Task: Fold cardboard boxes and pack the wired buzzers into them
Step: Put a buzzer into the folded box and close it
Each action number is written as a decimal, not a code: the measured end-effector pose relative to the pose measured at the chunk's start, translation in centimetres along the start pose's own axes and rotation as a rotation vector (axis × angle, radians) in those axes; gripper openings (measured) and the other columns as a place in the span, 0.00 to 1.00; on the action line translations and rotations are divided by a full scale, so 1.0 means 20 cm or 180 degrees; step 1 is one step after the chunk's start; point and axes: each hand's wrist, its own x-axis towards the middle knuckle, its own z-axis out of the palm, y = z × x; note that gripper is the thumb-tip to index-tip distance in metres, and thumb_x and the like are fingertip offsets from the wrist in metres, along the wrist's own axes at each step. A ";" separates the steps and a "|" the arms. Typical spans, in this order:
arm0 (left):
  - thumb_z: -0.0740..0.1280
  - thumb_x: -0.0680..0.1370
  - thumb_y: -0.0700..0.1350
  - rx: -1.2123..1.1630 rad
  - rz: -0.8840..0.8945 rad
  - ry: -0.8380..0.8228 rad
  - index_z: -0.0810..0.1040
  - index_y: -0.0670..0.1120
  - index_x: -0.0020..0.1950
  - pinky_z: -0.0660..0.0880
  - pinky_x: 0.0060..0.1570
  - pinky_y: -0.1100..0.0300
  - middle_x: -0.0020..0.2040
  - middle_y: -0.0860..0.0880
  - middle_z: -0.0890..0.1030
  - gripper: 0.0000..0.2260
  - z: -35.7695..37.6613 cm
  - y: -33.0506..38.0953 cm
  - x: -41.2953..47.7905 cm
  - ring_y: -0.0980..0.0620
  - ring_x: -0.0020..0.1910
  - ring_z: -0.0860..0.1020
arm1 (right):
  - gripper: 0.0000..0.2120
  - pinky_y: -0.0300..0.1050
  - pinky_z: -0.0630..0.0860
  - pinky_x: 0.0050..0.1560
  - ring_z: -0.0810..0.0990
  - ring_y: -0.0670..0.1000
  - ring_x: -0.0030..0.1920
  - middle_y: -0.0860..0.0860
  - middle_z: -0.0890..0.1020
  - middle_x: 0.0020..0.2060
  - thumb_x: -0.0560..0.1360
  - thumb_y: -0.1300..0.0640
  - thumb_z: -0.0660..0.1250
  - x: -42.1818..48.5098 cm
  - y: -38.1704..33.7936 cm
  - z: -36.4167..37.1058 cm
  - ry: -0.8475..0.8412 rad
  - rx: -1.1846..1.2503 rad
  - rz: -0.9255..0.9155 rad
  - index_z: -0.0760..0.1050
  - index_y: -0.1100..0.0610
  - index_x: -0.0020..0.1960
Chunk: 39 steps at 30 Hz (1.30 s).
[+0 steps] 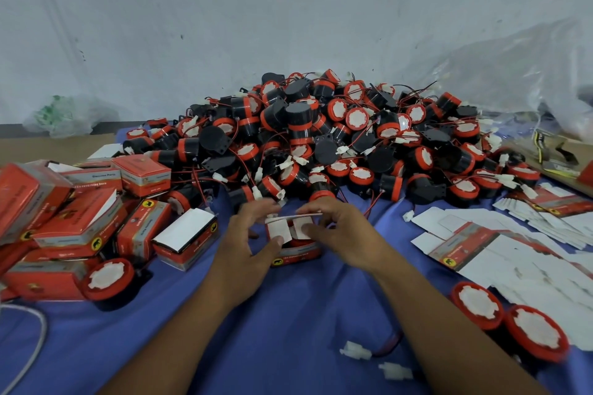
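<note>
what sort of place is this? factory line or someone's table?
Probably a small hand-packing workshop, not an automated line: a big heap of black-and-red round wired buzzers, flat unfolded red-and-white cardboard cartons to the right, folded red cardboard boxes piled left, all on a blue cloth-covered table.

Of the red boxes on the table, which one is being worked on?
The box at centre, between the left hand and right hand, which hold its white flaps; the boxes piled at left lie untouched.

even soft light, faint shadows; wide-angle bending, blurred edges
</note>
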 end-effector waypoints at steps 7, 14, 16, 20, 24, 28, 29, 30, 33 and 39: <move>0.70 0.77 0.36 0.0006 -0.0253 -0.0288 0.81 0.57 0.60 0.73 0.65 0.59 0.67 0.59 0.75 0.18 -0.03 -0.02 0.00 0.64 0.68 0.70 | 0.30 0.34 0.70 0.63 0.68 0.29 0.65 0.34 0.73 0.66 0.71 0.33 0.69 -0.03 0.02 -0.04 -0.0579 -0.0287 0.0108 0.77 0.46 0.68; 0.71 0.76 0.49 0.0001 -0.0220 -0.0365 0.80 0.55 0.63 0.74 0.65 0.57 0.68 0.59 0.74 0.15 -0.04 -0.01 0.00 0.63 0.69 0.69 | 0.22 0.28 0.70 0.61 0.75 0.35 0.62 0.31 0.78 0.56 0.73 0.41 0.72 -0.03 0.00 -0.02 -0.0288 -0.0312 -0.0241 0.79 0.45 0.64; 0.68 0.75 0.53 -0.0004 -0.0149 -0.0335 0.79 0.58 0.62 0.74 0.62 0.63 0.67 0.60 0.74 0.15 -0.04 0.00 0.00 0.66 0.67 0.70 | 0.14 0.30 0.71 0.60 0.77 0.38 0.60 0.31 0.80 0.55 0.74 0.42 0.72 -0.03 -0.02 -0.02 -0.0256 -0.0261 -0.0334 0.78 0.36 0.60; 0.68 0.79 0.44 0.0029 -0.0061 -0.0244 0.78 0.58 0.60 0.76 0.58 0.64 0.64 0.60 0.76 0.13 -0.03 -0.01 0.00 0.66 0.63 0.73 | 0.10 0.38 0.77 0.56 0.79 0.42 0.55 0.35 0.80 0.52 0.75 0.42 0.72 -0.03 -0.04 -0.01 -0.0261 -0.0170 -0.0243 0.78 0.35 0.56; 0.67 0.80 0.40 0.0027 -0.0030 -0.0189 0.79 0.54 0.62 0.78 0.57 0.59 0.62 0.56 0.79 0.13 -0.03 0.00 0.00 0.59 0.62 0.76 | 0.09 0.44 0.78 0.56 0.80 0.43 0.53 0.39 0.81 0.49 0.76 0.45 0.71 -0.03 -0.03 -0.01 -0.0250 -0.0250 -0.0263 0.81 0.42 0.56; 0.69 0.78 0.38 0.0165 0.0083 -0.0126 0.81 0.52 0.61 0.71 0.60 0.71 0.63 0.57 0.78 0.14 -0.03 -0.01 0.00 0.69 0.64 0.72 | 0.15 0.32 0.69 0.66 0.72 0.38 0.67 0.41 0.77 0.66 0.80 0.53 0.69 -0.03 -0.02 0.02 -0.0345 -0.0476 -0.0391 0.79 0.51 0.66; 0.70 0.78 0.37 0.0215 0.0103 -0.0118 0.81 0.49 0.62 0.69 0.60 0.74 0.64 0.57 0.78 0.14 -0.03 -0.02 0.01 0.71 0.63 0.71 | 0.16 0.31 0.66 0.68 0.70 0.38 0.68 0.44 0.76 0.68 0.80 0.54 0.68 -0.03 -0.02 0.03 -0.0353 -0.0584 -0.0509 0.79 0.53 0.67; 0.70 0.77 0.37 0.0271 0.0133 -0.0107 0.82 0.46 0.62 0.68 0.60 0.76 0.65 0.57 0.77 0.14 -0.03 -0.02 0.01 0.73 0.63 0.71 | 0.16 0.30 0.65 0.68 0.70 0.38 0.69 0.45 0.75 0.68 0.80 0.56 0.67 -0.03 -0.03 0.04 -0.0350 -0.0665 -0.0644 0.78 0.55 0.67; 0.71 0.77 0.36 0.0469 0.0337 -0.0088 0.80 0.42 0.63 0.66 0.63 0.75 0.66 0.55 0.76 0.15 -0.03 -0.03 0.00 0.71 0.65 0.70 | 0.15 0.30 0.64 0.68 0.72 0.42 0.67 0.49 0.76 0.68 0.80 0.59 0.68 -0.03 -0.04 0.04 -0.0282 -0.0886 -0.0918 0.78 0.58 0.66; 0.75 0.72 0.43 0.0650 0.0463 -0.0114 0.81 0.41 0.62 0.65 0.66 0.73 0.65 0.55 0.76 0.19 -0.03 -0.04 0.00 0.63 0.67 0.71 | 0.16 0.44 0.64 0.75 0.68 0.49 0.75 0.50 0.72 0.73 0.81 0.59 0.67 -0.03 -0.01 0.06 -0.0383 -0.0797 -0.0841 0.78 0.56 0.68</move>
